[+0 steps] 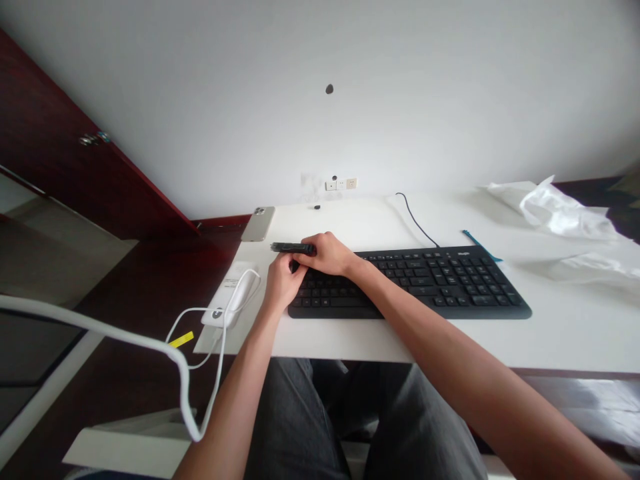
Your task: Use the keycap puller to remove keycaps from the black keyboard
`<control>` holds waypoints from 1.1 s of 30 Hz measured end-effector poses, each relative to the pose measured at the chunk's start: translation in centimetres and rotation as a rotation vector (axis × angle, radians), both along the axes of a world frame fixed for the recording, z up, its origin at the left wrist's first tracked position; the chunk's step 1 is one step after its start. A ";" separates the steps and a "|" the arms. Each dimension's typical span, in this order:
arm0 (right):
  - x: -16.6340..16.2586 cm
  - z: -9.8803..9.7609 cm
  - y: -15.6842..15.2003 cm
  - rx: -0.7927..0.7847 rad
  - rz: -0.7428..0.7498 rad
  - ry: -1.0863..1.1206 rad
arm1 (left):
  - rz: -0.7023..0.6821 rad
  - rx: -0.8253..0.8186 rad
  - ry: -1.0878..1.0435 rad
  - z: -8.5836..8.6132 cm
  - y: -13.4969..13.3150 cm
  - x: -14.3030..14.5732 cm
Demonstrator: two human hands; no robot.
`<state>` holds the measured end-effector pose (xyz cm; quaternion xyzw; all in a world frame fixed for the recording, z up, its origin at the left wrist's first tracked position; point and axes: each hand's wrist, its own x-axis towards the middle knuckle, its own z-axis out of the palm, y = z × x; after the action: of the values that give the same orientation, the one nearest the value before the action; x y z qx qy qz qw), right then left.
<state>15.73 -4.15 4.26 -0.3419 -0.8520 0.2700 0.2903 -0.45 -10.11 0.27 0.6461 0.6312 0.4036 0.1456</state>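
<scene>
A black keyboard (415, 287) lies on the white table, its left end partly covered by my hands. My left hand (284, 281) is curled at the keyboard's upper left corner. Against it, thumb to thumb, rests my right hand (327, 255), with its wrist over the keys. Both hands are closed around a slim black object (287, 247) whose left end sticks out past the fingers. That end looks thin and partly see-through; the rest is hidden, and its kind is unclear.
A phone (259, 223) lies at the table's far left corner. White power strip (214, 316) and white cable (184, 380) are on the left. A small black piece (317, 207), a black cable (417, 220), a teal strip (480, 245) and clear plastic bags (560, 210) lie farther back.
</scene>
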 end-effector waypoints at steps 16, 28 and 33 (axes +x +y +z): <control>-0.9 -1.0 -0.8 -0.149 -0.172 0.105 | -0.022 0.024 -0.022 0.6 -0.1 0.4; -0.9 -1.2 -0.5 -0.166 -0.174 0.155 | -0.025 0.018 -0.091 0.5 -0.1 0.3; -0.9 -1.3 -0.2 -0.191 -0.243 0.202 | -0.059 0.037 -0.183 0.1 0.1 0.2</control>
<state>14.87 -4.32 2.94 -0.4395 -0.7412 0.3458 0.3713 -0.24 -9.97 0.41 0.6274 0.5883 0.4680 0.2028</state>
